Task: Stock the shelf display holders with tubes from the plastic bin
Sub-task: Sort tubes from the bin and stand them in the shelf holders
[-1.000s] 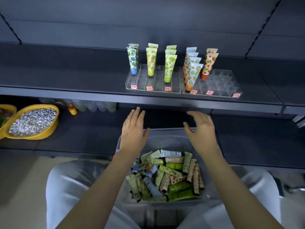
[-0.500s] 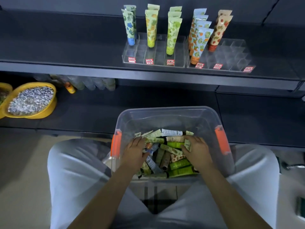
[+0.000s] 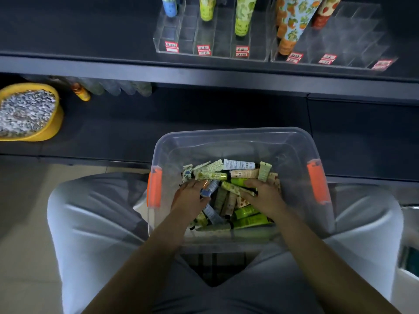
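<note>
Clear plastic bin (image 3: 226,138), rounded corners, between the knees (image 3: 90,211); glossy printed tubes (image 3: 240,165) heaped inside. Left hand (image 3: 190,198): fingers spread, resting on heap. Right hand (image 3: 265,196): fingers bent among tubes, grip unclear. Clear gridded display holders (image 3: 210,37) on dark shelf (image 3: 90,64) above.

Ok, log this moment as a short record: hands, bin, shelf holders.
left hand: in the clear plastic bin, on the loose tubes
right hand: same bin, fingers over tubes
grip: cannot tell for either hand
display holders: on the upper shelf, few standing tubes, many slots empty
yellow bowl: lower shelf, far left
</note>
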Demonstrator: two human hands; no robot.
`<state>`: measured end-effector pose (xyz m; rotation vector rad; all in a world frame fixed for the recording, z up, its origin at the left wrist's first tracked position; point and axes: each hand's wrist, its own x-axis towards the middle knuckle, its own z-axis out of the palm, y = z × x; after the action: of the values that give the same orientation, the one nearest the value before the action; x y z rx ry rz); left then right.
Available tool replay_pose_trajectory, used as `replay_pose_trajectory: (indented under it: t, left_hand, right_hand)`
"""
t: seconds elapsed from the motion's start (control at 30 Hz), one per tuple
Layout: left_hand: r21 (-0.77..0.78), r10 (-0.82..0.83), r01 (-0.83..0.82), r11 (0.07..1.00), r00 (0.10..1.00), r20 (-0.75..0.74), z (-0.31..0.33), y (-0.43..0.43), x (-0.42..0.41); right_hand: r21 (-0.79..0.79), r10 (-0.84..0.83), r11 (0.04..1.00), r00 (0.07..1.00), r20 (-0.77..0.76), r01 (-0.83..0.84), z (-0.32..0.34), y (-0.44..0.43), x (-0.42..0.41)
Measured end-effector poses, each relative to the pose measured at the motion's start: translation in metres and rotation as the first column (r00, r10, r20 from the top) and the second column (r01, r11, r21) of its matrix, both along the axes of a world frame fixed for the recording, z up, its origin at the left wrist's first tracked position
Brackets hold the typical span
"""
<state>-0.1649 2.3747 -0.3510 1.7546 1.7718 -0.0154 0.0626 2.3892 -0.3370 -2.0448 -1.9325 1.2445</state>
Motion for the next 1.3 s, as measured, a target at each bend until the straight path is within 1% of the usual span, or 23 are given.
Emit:
replay_pose_trajectory:
  t: [0.17,0.4,0.7,0.83,1.0,1.13,1.17,1.23,1.3]
  left_hand:
    - [-0.031,0.001,-0.002,1.0,0.999,-0.051,-0.008,0.009,0.002]
    - [-0.056,-0.031,0.024,0.998,0.991,-0.13,-0.014,0.016,0.005]
    - [-0.077,-0.044,0.034,0.996,0.99,-0.131,-0.016,0.017,0.005]
    - [-0.068,-0.033,0.026,0.997,0.994,-0.107,-0.016,0.017,0.004]
    - [0.007,0.046,-0.047,0.999,0.998,0.038,-0.012,0.017,0.002]
    - [0.011,0.211,-0.216,0.976,0.96,0.183,-0.008,0.018,0.004]
    - [0.005,0.257,-0.267,0.964,0.933,0.252,-0.008,0.018,0.004]
    - [-0.053,0.369,-0.381,0.923,0.836,0.406,0.0,0.019,0.005]
    - [-0.098,0.454,-0.466,0.879,0.758,0.469,0.011,0.019,0.007]
  right_hand:
    - [-0.087,0.005,0.996,1.0,0.002,-0.005,-0.011,0.011,-0.001]
    - [-0.122,0.029,0.992,0.999,0.032,-0.024,-0.023,0.02,-0.001]
    - [-0.142,0.052,0.989,0.998,0.032,-0.047,-0.034,0.022,0.001]
    - [-0.103,0.088,0.991,0.994,0.071,-0.08,-0.036,0.021,0.003]
    - [-0.082,0.146,0.987,0.977,0.154,-0.135,-0.033,0.022,0.001]
    - [-0.106,0.172,0.983,0.964,0.205,-0.153,-0.029,0.022,-0.003]
    - [-0.11,0.152,0.985,0.97,0.192,-0.133,-0.029,0.022,-0.004]
    - [-0.126,0.1,0.989,0.981,0.164,-0.079,-0.03,0.021,-0.005]
    - [-0.149,0.061,0.988,0.989,0.137,-0.041,-0.03,0.022,-0.005]
